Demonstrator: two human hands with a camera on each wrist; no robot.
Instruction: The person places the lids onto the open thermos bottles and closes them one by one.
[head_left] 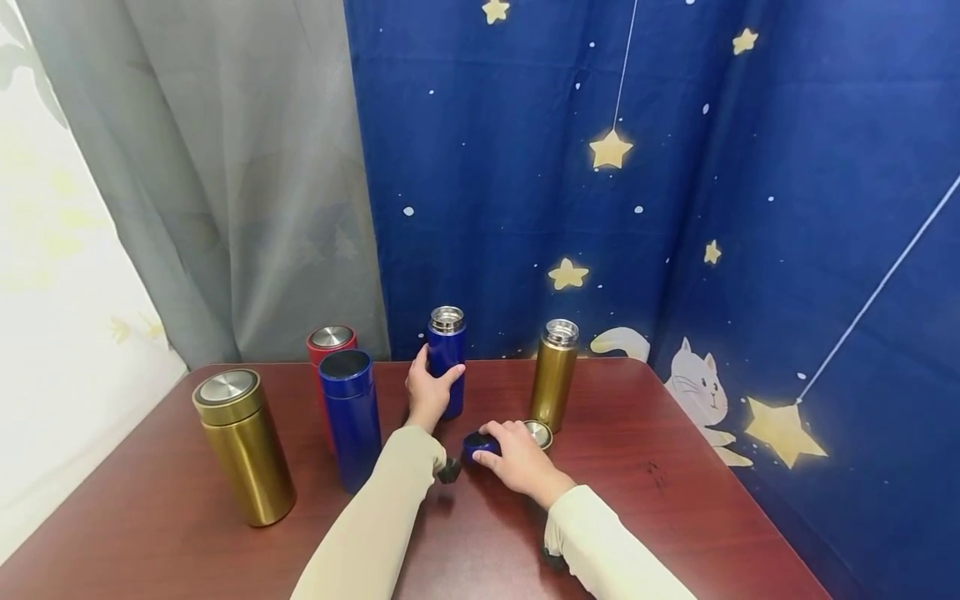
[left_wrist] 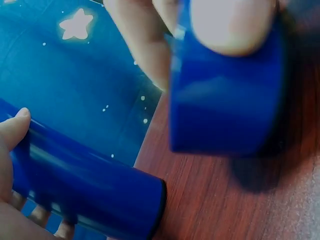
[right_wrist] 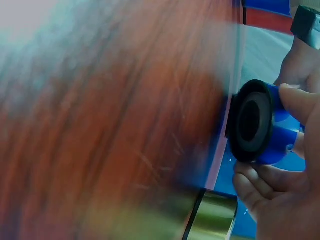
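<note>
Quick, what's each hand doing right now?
Left hand: closed around the uncapped blue bottle.
Right hand: closed on a blue lid, gripped between thumb and fingers.

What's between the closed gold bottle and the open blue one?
The head view shows a closed blue bottle, a red bottle behind, and the left hand gripping the open blue bottle.
</note>
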